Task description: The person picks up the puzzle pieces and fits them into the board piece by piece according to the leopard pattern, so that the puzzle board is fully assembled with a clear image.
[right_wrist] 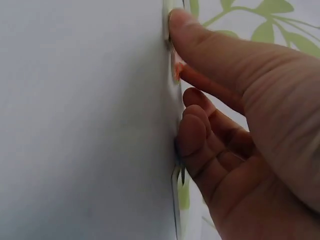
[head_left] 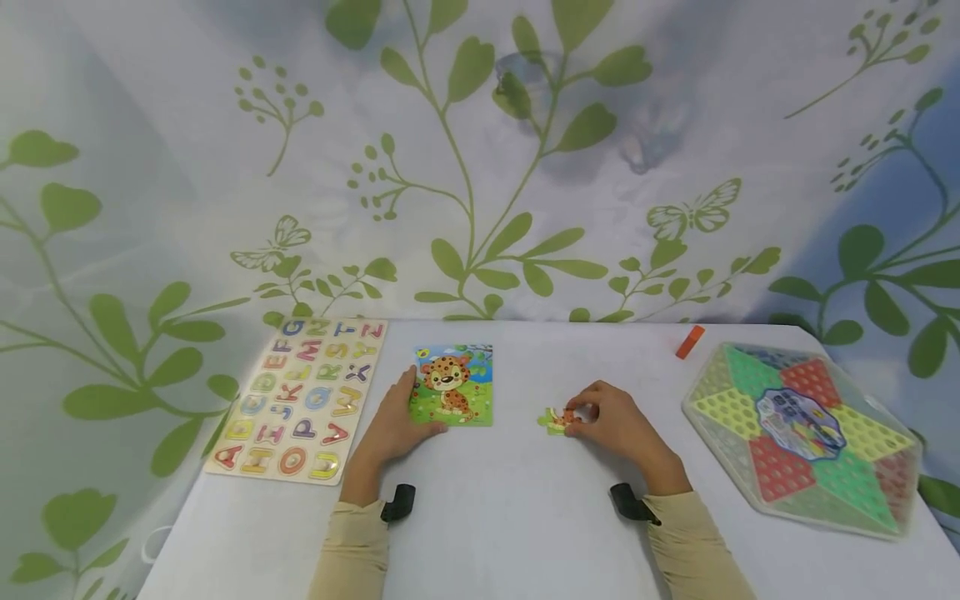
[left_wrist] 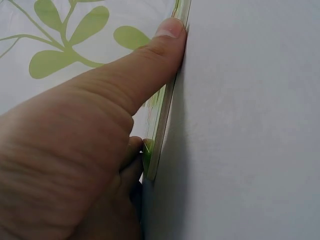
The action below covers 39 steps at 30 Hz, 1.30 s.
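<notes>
A square picture board (head_left: 452,386), showing a spotted leopard cub on green grass, lies flat at the middle of the table. My left hand (head_left: 396,421) rests against its near left corner, with the fingers stretched along the left side. In the left wrist view, the thumb (left_wrist: 162,47) lies straight along the board's near edge (left_wrist: 162,120). To the right of the board, my right hand (head_left: 615,423) pinches small jigsaw puzzle pieces (head_left: 557,420), green, yellow and orange-red, low at the table. Fingertips cover part of them, so I cannot tell how many there are.
A wooden alphabet board (head_left: 300,400) with coloured letters lies on the left. At the right is a hexagonal Chinese checkers board (head_left: 802,433) under clear plastic. A small orange-red block (head_left: 690,342) sits near the back edge, before a leaf-patterned curtain (head_left: 480,167).
</notes>
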Motion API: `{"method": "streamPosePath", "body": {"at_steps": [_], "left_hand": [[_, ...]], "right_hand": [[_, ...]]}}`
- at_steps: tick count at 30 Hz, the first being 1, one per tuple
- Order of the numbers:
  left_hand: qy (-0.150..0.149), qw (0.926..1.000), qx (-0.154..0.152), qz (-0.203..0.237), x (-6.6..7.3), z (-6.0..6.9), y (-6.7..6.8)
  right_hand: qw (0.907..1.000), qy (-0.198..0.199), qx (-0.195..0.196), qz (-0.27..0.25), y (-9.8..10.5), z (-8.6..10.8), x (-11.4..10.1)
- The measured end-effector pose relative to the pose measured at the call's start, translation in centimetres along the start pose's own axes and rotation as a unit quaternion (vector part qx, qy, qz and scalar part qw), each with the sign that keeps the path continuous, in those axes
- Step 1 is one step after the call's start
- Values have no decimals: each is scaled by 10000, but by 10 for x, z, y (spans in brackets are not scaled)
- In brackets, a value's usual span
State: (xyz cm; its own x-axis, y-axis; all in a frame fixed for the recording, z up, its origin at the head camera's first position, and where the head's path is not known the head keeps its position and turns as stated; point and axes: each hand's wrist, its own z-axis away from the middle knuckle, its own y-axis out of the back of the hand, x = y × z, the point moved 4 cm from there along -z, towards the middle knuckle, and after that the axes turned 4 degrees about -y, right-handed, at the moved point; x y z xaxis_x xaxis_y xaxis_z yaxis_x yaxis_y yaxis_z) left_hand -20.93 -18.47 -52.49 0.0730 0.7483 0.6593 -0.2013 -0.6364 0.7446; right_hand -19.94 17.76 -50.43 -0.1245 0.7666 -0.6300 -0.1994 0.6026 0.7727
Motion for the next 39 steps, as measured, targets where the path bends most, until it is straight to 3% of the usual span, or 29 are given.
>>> {"method": "streamPosePath", "body": {"at_steps": [8,15,23,32,39], "left_hand": [[-561,9977,50,-378,0,-2,-1],[-661,9969,86,-412,2,-2,-2],[-674,9966,245,-398,3,-4,-1],[-531,9967,532,-306,6,-4,-3],[-582,9940,775,-517,3,-7,-7]], "right_hand": [[9995,-49,-209,-227,-5,-1,-10],[9943,-185,-194,-1031,-24,-12,-35],[9829,-298,-133,-1813,-60,-41,-87],[9852,-439,-216,-1640,-98,-66,-123],[9967,-376,0,-713,-105,-71,-135]]}}
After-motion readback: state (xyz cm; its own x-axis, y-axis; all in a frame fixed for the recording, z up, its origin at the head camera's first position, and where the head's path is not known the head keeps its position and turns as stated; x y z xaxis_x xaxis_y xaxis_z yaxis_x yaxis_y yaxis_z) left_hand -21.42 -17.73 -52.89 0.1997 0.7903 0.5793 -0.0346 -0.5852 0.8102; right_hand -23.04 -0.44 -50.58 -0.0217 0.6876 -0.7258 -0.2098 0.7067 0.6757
